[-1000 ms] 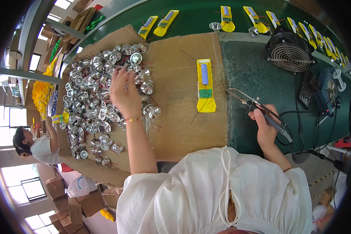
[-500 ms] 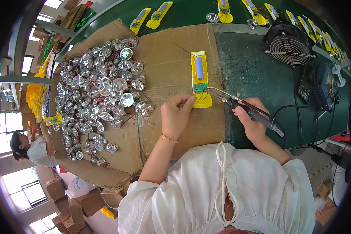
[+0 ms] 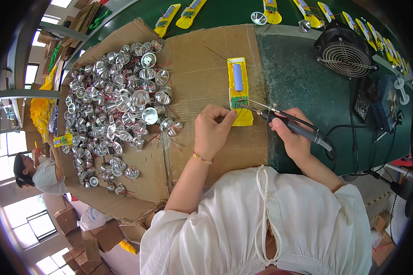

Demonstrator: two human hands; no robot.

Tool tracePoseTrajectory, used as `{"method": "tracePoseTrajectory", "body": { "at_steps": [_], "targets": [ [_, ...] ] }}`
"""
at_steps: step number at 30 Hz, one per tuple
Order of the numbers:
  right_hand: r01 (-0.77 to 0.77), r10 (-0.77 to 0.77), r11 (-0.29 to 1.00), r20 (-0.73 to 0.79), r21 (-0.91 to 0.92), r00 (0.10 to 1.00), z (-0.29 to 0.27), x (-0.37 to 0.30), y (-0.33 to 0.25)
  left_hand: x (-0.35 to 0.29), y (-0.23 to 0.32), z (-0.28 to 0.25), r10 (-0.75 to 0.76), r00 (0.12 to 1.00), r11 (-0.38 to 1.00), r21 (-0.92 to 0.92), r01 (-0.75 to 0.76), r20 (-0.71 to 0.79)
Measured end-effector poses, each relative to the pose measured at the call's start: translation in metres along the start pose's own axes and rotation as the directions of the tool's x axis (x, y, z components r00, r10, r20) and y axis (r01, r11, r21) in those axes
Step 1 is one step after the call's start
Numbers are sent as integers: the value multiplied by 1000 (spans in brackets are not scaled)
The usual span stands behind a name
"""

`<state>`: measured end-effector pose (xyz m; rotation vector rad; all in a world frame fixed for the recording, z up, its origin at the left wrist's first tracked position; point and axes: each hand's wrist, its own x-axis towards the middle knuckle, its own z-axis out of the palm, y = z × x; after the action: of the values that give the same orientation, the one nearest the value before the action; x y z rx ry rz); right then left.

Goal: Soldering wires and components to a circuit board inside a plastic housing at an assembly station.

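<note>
right hand [image 3: 294, 136] has fingers wrapped round the soldering iron [image 3: 308, 134], tip at the green circuit board [image 3: 237, 99]; left hand [image 3: 211, 131] just beside, fingers narrow, grip unclear.

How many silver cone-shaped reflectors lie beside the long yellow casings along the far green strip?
2: one silver cone-shaped reflector left of the top-centre yellow casing, a second reflector by the next casing rightward. Others may hide behind the black grilled fan.
</note>
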<state>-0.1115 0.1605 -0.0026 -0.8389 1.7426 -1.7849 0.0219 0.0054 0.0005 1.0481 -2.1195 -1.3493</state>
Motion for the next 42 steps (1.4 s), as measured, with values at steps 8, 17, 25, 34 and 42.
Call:
{"method": "tracePoseTrajectory", "body": {
  "at_steps": [8,17,25,34,42],
  "targets": [
    [-52,62,990,-69,131,996,-1,0,-5,2,6,-3,-63,997,998,-20,64,49],
    [-37,48,988,-74,149,996,-8,-4,-7,5,2,-3,-72,995,997,13,71,62],
    [-28,33,993,-38,118,999,-9,-4,-5,7,4,-8,-149,978,988,-6,152,148],
    [-38,39,997,-12,73,999,-10,-8,-3,6,2,-7,-87,984,996,-14,90,154],
    [-17,34,987,-107,158,994,-7,-10,-2,7,4,-5,-131,982,991,-14,134,135]
  ]
}}
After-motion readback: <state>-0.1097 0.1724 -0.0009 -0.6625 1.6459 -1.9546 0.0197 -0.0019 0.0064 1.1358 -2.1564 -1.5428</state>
